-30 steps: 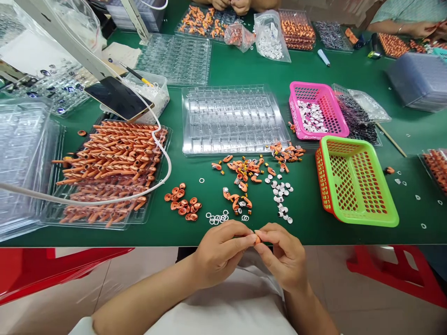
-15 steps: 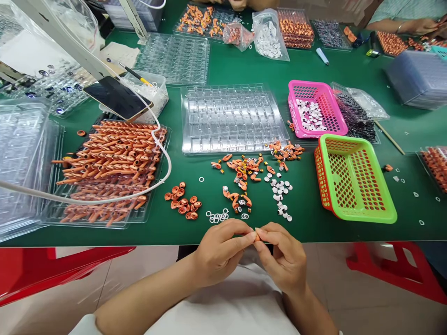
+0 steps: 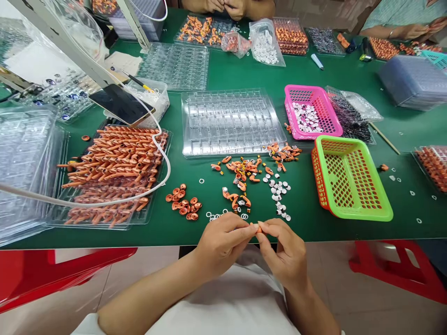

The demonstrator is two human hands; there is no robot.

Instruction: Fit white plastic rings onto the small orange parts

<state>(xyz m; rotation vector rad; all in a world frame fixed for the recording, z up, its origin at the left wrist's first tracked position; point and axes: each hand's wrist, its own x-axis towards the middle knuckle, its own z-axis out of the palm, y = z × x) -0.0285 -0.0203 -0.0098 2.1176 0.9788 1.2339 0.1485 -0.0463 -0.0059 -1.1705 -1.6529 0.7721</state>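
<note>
My left hand (image 3: 221, 242) and my right hand (image 3: 284, 249) meet at the table's front edge, fingertips pinched from both sides on a small orange plastic part (image 3: 259, 229). Fingers cover most of that part, so its exact shape is hidden. Just beyond them lie orange earphone-like housings (image 3: 240, 200) with yellow and dark bits. White round caps (image 3: 281, 190) are scattered to the right of these. Orange cup-shaped shells (image 3: 183, 204) form a group on the left. White rings (image 3: 213, 216) sit near my left hand, partly covered by it.
Clear trays filled with orange housings (image 3: 115, 172) stand at left under a white cable (image 3: 167, 172). A clear tray (image 3: 232, 123) lies mid-table. A green basket (image 3: 379, 186) and a pink basket (image 3: 337, 123) stand at right. Other people's hands (image 3: 233, 7) work across the table.
My view has shifted slightly, showing more of the person opposite. Both hands keep pinching the orange part, with small finger movements; my left hand now covers more of the rings.
</note>
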